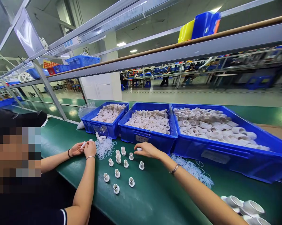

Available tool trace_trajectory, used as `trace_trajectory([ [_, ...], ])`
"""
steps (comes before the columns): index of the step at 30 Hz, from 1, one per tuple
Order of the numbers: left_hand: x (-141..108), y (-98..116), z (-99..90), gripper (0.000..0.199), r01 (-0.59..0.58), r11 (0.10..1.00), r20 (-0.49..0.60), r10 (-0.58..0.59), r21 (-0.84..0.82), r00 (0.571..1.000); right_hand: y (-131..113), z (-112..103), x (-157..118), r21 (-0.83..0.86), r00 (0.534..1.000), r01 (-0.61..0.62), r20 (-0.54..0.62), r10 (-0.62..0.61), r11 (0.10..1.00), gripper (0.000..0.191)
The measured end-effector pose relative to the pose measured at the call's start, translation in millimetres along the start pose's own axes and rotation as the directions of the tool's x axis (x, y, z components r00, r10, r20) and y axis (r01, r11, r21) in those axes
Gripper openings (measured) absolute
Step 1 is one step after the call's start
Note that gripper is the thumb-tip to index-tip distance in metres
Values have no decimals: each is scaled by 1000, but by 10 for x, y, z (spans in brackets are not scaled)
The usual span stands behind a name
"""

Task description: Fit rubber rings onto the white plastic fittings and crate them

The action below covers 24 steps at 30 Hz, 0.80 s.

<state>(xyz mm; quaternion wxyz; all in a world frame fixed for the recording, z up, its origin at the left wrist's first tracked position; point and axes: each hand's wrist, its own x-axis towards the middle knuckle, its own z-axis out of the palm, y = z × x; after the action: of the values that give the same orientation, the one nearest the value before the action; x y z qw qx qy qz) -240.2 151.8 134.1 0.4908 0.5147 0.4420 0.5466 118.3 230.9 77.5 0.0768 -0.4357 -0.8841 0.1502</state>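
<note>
My left hand (146, 150) reaches in from the lower right, its fingers closed around a small white plastic fitting (139, 149) that they partly cover. Beneath and left of it, several flanged white fittings (131, 182) stand upright on the green tabletop (155, 197). A pile of thin clear rings (193, 170) lies beside my forearm. More white fittings (252, 207), larger in the picture, sit at the lower right, partly behind my arm. My right hand is out of view.
At left, a co-worker's hands (85, 148) hold small white parts by another ring pile (105, 147). Three blue bins (145, 132) of white parts line the back of the table. A metal shelf (141, 59) with containers runs above.
</note>
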Motion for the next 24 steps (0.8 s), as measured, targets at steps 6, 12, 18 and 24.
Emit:
trace_trajectory([
  [6,109,-60,21,13,-37,999,-25,36,-35,999,343,-237,-810,-141,938,-302,-222,268,943,31],
  [12,-81,25,324,20,-56,993,-47,52,-100,998,555,115,-1134,-276,917,-387,-218,334,880,21],
  [18,-704,-7,969,48,29,988,-8,-30,-150,1000,653,241,-1129,-298,927,-357,-225,299,885,20],
  [24,-1693,-482,2018,41,151,983,104,-140,-107,985,592,243,-1272,-220,893,-359,-363,265,907,30],
])
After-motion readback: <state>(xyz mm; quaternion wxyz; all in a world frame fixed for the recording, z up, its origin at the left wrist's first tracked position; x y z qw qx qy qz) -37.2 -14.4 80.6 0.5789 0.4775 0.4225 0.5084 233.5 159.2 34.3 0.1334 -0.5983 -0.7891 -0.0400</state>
